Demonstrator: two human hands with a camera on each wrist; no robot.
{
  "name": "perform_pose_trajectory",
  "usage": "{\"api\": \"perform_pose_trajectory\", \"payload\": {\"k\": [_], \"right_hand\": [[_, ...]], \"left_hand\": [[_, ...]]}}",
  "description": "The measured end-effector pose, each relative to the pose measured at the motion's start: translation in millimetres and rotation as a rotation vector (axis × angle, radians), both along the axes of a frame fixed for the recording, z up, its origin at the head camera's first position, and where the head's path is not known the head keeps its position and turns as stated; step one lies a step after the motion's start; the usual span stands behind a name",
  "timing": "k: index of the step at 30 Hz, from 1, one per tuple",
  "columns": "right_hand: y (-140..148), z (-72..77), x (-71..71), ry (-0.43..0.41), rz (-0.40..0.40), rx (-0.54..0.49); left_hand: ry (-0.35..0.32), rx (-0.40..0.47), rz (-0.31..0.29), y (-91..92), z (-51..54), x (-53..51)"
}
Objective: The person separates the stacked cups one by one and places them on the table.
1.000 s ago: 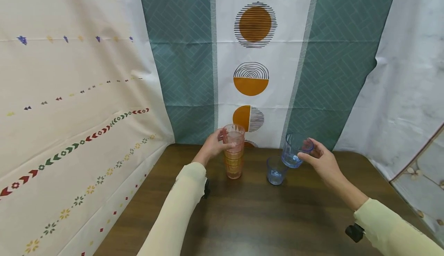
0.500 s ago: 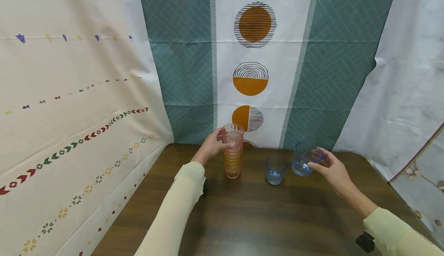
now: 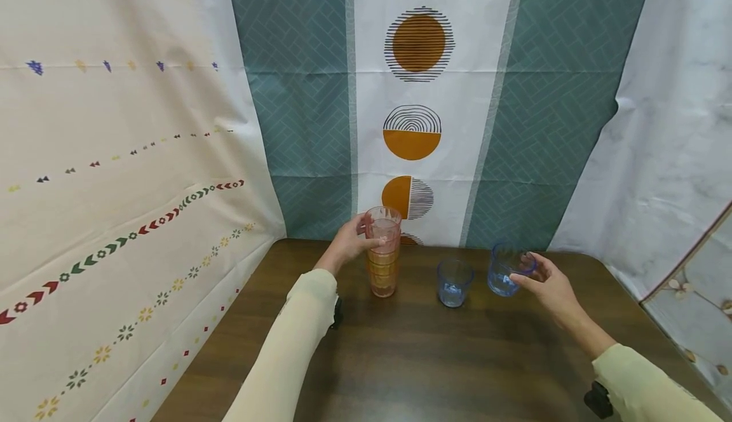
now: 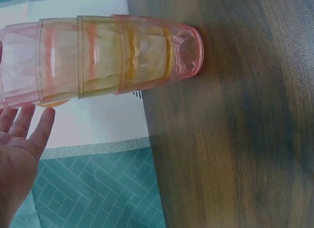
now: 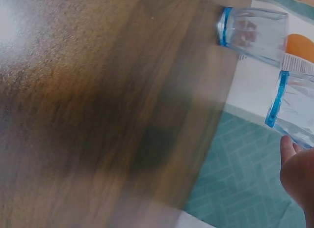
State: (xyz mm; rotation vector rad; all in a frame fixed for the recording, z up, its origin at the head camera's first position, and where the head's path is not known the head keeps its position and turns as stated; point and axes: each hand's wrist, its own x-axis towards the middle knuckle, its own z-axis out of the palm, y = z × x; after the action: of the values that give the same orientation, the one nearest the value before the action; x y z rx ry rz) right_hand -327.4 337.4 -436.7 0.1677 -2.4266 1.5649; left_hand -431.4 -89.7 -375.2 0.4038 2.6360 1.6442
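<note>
- Moved since the earlier frames: held blue tumbler (image 3: 502,278), taken by the right hand (image 3: 550,287) lower and further right of the tumbler stack (image 3: 382,269); a second ago it overlapped the standing blue tumbler (image 3: 454,284) in the head view, now a gap shows.
- Unmoved: left hand (image 3: 346,243), tumbler stack, standing blue tumbler.
- Tumbler stack: see-through pink and amber-yellow tumblers, nested, upright, mouths up.
- Left hand: grips the top pink tumbler (image 3: 390,232) of the stack from its left; thumb on near face, fingers round the far side. Left wrist view has lower fingers with gaps between them.
- Right hand: pinches held blue tumbler near the rim, thumb against fingers, on the side away from the stack. Right wrist view crops the hand; can't tell finger spacing.
- Held blue tumbler: well right of stack, mouth up, slightly tilted, base raised off the tabletop (image 3: 434,361).
- Standing blue tumbler: right of stack, upright, between stack and held blue tumbler, touching neither.
- Tabletop: dark brown woodgrain, under the stack.
- Behind stack: teal-and-white cloth (image 3: 303,123), orange-and-black circles.
- Left of stack: cream patterned cloth (image 3: 126,123).
- Far right of stack: white marbled cloth (image 3: 646,174).
- Pale yellow-green sleeves (image 3: 291,339).
</note>
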Motion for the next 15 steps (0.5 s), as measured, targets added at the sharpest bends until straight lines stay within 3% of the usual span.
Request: {"api": "perform_pose_trajectory", "payload": {"k": [9,15], "right_hand": [[1,-15.7,-5.1,-0.065,0.002,0.057],[-3,-28.5,-9.9,-0.072,0.006,0.033]], "left_hand": [[0.002,-0.003,-0.006,0.5,0.8,-1.6],[0.001,-0.004,-0.005,-0.4,-0.8,-1.9]]}}
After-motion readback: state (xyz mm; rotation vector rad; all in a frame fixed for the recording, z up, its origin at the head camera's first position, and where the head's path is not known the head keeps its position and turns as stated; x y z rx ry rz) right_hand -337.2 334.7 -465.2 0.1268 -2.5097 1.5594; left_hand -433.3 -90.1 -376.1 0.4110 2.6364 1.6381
